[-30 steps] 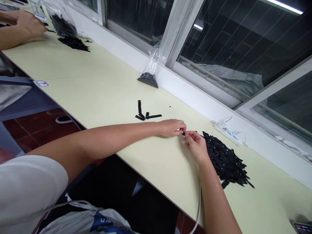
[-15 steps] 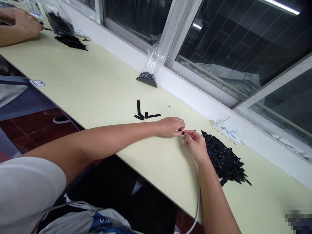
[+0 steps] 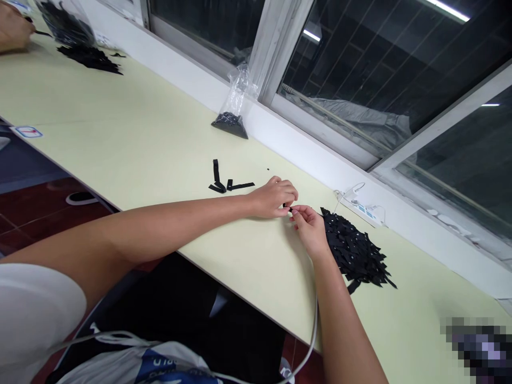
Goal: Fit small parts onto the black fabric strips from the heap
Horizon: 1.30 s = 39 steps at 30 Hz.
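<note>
Over the pale table, my left hand [image 3: 276,198] and my right hand [image 3: 312,228] meet at their fingertips. Both pinch a small black piece [image 3: 288,208], mostly covered by the fingers. Just right of my right hand lies a large heap of black strips [image 3: 356,250] with small shiny dots. Left of my left hand are a few loose black strips, one bent [image 3: 216,170] and one lying flat [image 3: 244,186]. A clear plastic bag [image 3: 234,114] with small black parts in its bottom stands by the window ledge.
A white power strip [image 3: 362,210] lies behind the heap. At the far left, another person's hand [image 3: 14,29] works near a bag [image 3: 66,24] and a black pile [image 3: 90,57]. A white cable [image 3: 316,320] hangs over the table's front edge [image 3: 240,296].
The view has shifted slightly, so the scene sits further left. My left hand's upper fingers have lifted and spread a little, while both hands stay at the small black piece.
</note>
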{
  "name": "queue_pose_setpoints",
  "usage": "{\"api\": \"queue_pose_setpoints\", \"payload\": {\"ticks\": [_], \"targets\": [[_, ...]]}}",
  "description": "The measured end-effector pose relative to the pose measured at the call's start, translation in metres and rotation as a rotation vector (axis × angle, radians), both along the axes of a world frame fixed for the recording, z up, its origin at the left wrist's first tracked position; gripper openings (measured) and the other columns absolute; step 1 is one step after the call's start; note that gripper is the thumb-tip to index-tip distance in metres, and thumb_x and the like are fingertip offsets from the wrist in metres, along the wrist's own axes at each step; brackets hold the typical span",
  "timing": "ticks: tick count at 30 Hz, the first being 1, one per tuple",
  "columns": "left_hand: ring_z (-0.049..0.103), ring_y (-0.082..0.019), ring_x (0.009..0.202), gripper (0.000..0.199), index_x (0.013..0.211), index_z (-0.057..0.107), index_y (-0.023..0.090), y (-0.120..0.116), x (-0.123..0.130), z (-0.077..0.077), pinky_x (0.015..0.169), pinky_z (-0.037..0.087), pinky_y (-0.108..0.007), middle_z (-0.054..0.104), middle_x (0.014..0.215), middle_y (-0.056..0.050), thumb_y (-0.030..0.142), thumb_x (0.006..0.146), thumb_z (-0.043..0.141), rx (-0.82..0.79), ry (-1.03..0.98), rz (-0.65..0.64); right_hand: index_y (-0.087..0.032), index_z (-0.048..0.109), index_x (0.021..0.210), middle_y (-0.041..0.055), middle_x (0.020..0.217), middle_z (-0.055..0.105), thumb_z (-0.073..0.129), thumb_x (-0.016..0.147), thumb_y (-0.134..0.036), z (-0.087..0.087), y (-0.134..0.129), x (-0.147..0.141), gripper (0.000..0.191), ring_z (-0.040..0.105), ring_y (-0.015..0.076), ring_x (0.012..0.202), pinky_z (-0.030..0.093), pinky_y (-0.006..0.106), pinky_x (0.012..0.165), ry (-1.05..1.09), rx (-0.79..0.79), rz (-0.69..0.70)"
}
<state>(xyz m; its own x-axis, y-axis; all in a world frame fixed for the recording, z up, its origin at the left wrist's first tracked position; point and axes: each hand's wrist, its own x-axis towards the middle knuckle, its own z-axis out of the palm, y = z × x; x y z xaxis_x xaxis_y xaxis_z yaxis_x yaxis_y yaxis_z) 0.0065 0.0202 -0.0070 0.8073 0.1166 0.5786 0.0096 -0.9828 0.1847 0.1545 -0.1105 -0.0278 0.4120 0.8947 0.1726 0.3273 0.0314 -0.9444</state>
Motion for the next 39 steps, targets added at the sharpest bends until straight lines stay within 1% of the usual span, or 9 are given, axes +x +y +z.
{"api": "queue_pose_setpoints", "payload": {"ticks": [3,6,13,19,25,29,35,37,39], "targets": [[0.056,-0.019,0.082,0.015,0.081,0.063,0.02,-0.001,0.0,0.001,0.09,0.028,-0.039,0.069,0.08,-0.003,0.024,0.09,0.052,0.03,0.053,0.065,-0.019,0.068,0.097,0.0032,0.081,0.067,0.071,0.078,-0.052,0.001,0.0,-0.001,0.038,0.06,0.0152,0.071,0.042,0.024,0.055,-0.012,0.0,-0.003],[0.053,-0.017,0.072,0.019,0.084,0.067,0.02,0.0,0.0,0.0,0.087,0.029,-0.038,0.066,0.072,-0.003,0.026,0.092,0.05,0.048,0.067,0.113,-0.019,0.067,0.096,0.0034,0.082,0.068,0.07,0.079,-0.051,0.001,0.0,-0.002,0.036,0.061,0.0155,0.072,0.042,0.024,0.055,-0.018,0.02,-0.022],[0.058,-0.02,0.09,0.022,0.098,0.071,0.022,0.003,0.002,-0.003,0.088,0.031,-0.037,0.074,0.088,-0.005,0.025,0.095,0.05,-0.016,0.038,0.094,-0.019,0.067,0.097,0.005,0.088,0.07,0.07,0.079,-0.049,-0.001,0.003,-0.002,0.035,0.063,0.0163,0.074,0.043,0.025,0.056,-0.015,0.047,-0.047],[0.057,-0.021,0.091,0.025,0.091,0.073,0.022,0.0,0.0,-0.001,0.086,0.032,-0.038,0.075,0.087,-0.004,0.025,0.096,0.048,-0.032,0.016,0.093,-0.019,0.069,0.095,0.0048,0.086,0.071,0.071,0.079,-0.048,0.001,0.003,-0.004,0.034,0.064,0.0175,0.074,0.045,0.028,0.059,-0.017,0.083,-0.074],[0.056,-0.023,0.104,0.014,0.089,0.071,0.022,-0.002,0.001,-0.002,0.087,0.034,-0.038,0.071,0.11,-0.005,0.027,0.089,0.058,-0.152,-0.097,0.136,-0.019,0.069,0.094,0.0051,0.085,0.072,0.072,0.077,-0.047,0.005,0.003,-0.01,0.034,0.066,0.0176,0.072,0.044,0.027,0.056,0.022,0.091,-0.108],[0.057,-0.022,0.104,0.011,0.09,0.067,0.021,-0.003,0.002,-0.002,0.093,0.033,-0.04,0.072,0.1,-0.003,0.027,0.089,0.058,-0.231,-0.106,0.134,-0.019,0.068,0.095,0.0055,0.086,0.073,0.072,0.077,-0.048,0.006,0.003,-0.012,0.035,0.067,0.0183,0.073,0.043,0.026,0.053,0.033,0.1,-0.103],[0.058,-0.021,0.098,0.012,0.086,0.065,0.02,-0.005,0.0,0.002,0.096,0.031,-0.041,0.07,0.088,-0.003,0.028,0.09,0.056,-0.246,-0.084,0.131,-0.019,0.068,0.097,0.0057,0.088,0.073,0.072,0.077,-0.049,0.003,0.004,-0.009,0.036,0.068,0.0187,0.075,0.045,0.025,0.053,0.045,0.109,-0.101],[0.058,-0.021,0.096,0.013,0.086,0.064,0.02,-0.003,0.0,0.004,0.096,0.032,-0.04,0.069,0.087,-0.003,0.028,0.09,0.055,-0.244,-0.089,0.138,-0.019,0.066,0.102,0.0071,0.095,0.074,0.07,0.079,-0.049,0.001,0.004,-0.007,0.038,0.068,0.019,0.077,0.046,0.026,0.055,0.028,0.106,-0.115],[0.058,-0.021,0.095,0.013,0.087,0.064,0.02,0.001,0.0,0.004,0.095,0.033,-0.04,0.069,0.086,-0.004,0.027,0.091,0.054,-0.243,-0.11,0.152,-0.02,0.064,0.112,0.0088,0.105,0.073,0.066,0.082,-0.048,-0.002,0.004,-0.006,0.041,0.067,0.0193,0.08,0.049,0.029,0.06,-0.061,0.091,-0.15]]}}
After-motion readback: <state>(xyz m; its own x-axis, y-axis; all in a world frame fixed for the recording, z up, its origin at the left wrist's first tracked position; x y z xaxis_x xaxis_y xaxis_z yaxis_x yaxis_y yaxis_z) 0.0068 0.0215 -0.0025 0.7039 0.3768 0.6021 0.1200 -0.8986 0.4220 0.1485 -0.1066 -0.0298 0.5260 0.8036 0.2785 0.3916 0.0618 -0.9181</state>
